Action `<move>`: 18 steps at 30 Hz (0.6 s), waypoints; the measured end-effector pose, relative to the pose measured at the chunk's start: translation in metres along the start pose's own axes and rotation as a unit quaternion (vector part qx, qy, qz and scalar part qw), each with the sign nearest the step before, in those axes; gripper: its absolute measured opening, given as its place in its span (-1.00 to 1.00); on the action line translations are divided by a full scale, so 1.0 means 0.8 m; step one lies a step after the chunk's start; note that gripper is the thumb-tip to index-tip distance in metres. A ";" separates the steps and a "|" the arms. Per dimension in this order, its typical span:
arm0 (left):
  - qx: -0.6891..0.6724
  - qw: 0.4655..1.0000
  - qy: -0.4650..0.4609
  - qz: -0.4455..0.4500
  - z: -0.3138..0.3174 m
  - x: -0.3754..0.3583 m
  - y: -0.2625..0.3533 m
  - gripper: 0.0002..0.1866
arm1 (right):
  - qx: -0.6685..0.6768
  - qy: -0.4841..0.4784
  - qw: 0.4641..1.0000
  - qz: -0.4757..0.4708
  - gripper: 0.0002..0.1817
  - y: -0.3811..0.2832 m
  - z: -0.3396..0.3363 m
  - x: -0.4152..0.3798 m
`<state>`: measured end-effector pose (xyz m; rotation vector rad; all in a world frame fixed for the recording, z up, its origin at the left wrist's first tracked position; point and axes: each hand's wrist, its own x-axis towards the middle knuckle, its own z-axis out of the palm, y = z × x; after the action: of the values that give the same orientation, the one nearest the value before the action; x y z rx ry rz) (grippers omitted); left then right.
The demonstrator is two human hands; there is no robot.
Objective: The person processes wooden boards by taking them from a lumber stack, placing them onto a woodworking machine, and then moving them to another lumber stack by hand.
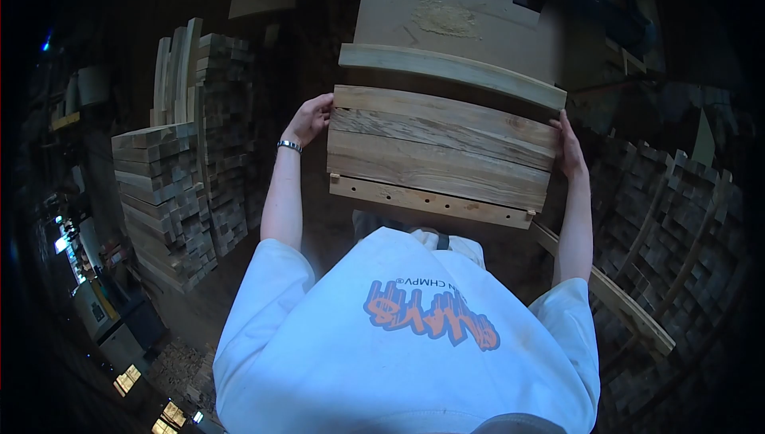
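Three wooden boards (442,135) lie side by side in front of my body, their long sides touching. My left hand (311,121), with a metal band on its wrist, has its fingers bent against the boards' left end. At the opposite end, my right hand (569,147) presses its fingers along the right edge, fingertips near the far corner. Just beyond the boards a separate wooden strip (454,72) lies across, with a dark gap between. Nearest me runs a wooden rail (430,200) with several round holes and a small peg at each end.
Behind the strip is a flat panel (382,19) with a pile of sawdust (445,18). Tall stacks of cut lumber (159,187) stand at the left, more stacked wood (637,211) at the right. A long timber (613,294) slants beside my right arm.
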<state>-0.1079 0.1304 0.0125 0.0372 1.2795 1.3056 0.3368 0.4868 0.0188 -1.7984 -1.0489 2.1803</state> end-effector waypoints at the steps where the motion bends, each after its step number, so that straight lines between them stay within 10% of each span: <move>1: 0.003 1.000 0.002 0.001 0.001 0.009 0.006 -0.62 | 0.002 -0.003 1.000 0.000 -0.49 -0.003 0.005 0.007; 4: 0.027 0.983 0.138 0.116 0.018 0.048 0.024 -0.59 | -0.137 0.079 0.947 -0.279 -0.49 -0.018 0.024 0.019; 7: 0.151 0.959 0.186 0.150 0.039 0.065 0.037 -0.63 | -0.304 0.104 0.912 -0.255 -0.52 -0.035 0.035 -0.001; 18: 0.061 0.978 0.150 0.132 0.039 0.034 0.019 -0.66 | -0.104 -0.081 0.972 -0.196 -0.54 -0.003 -0.009 -0.006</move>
<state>-0.1035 0.1739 0.0166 0.1023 1.6555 1.4975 0.3436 0.4894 0.0241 -1.3451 -1.5675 2.0577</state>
